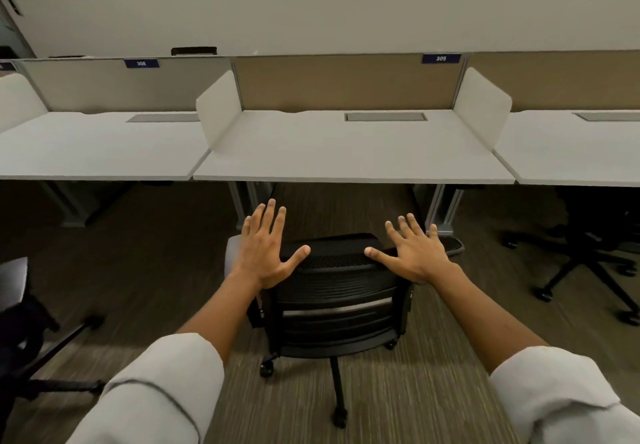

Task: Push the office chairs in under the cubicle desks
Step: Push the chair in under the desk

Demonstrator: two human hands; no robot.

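A black mesh-backed office chair (337,305) stands on the carpet in front of the white cubicle desk (353,159) marked 305, its back towards me. My left hand (265,249) hovers flat over the left top corner of the backrest, fingers spread. My right hand (414,251) does the same over the right corner. Neither hand grips anything; whether the palms touch the backrest I cannot tell. The chair's seat is hidden behind its back, short of the desk's front edge.
A second black chair (588,253) sits partly under the desk on the right. Another chair (20,333) stands out on the carpet at far left, before desk 306 (97,153). White side dividers (221,108) and grey desk legs (441,208) flank the opening.
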